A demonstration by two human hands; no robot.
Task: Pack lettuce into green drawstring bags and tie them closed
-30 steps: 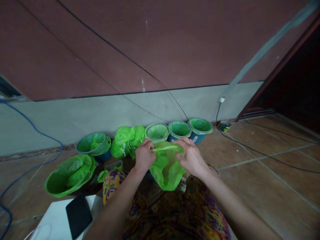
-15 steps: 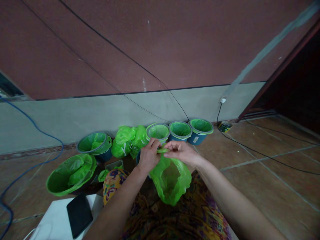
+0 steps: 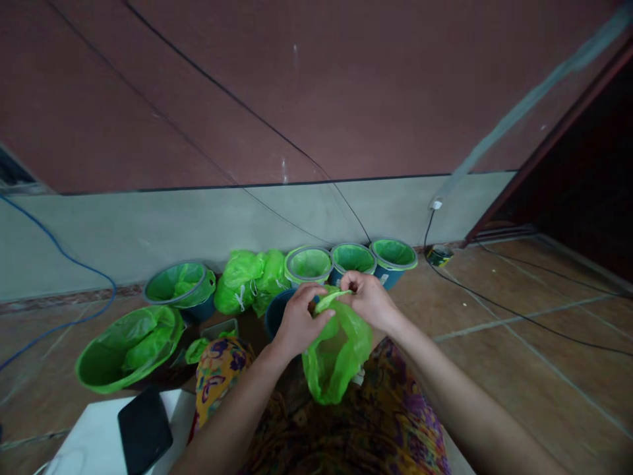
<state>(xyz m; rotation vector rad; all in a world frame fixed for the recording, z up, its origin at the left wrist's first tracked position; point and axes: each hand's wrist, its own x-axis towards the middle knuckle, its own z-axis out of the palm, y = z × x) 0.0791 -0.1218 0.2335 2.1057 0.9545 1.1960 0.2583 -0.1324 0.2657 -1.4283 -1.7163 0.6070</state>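
Note:
A thin green plastic bag hangs open-mouthed over my lap, its upper edge between my two hands. My left hand has the rim between thumb and fingers. Close beside it, my right hand pinches a twisted bit of the same rim. Behind my left hand stands a dark blue bucket, partly hidden by that hand. Just beyond are lined buckets, among them one with a grey ring over its green bag.
Tied green bags lean by the wall. To the left are a lined bucket and a wide green-lined basket. A black phone lies on a white surface. A small can and cables are at right.
My right hand has drawn away from the left a little, stretching the bag's rim. The bag has shifted slightly left, and more of the blue bucket shows behind my left hand.

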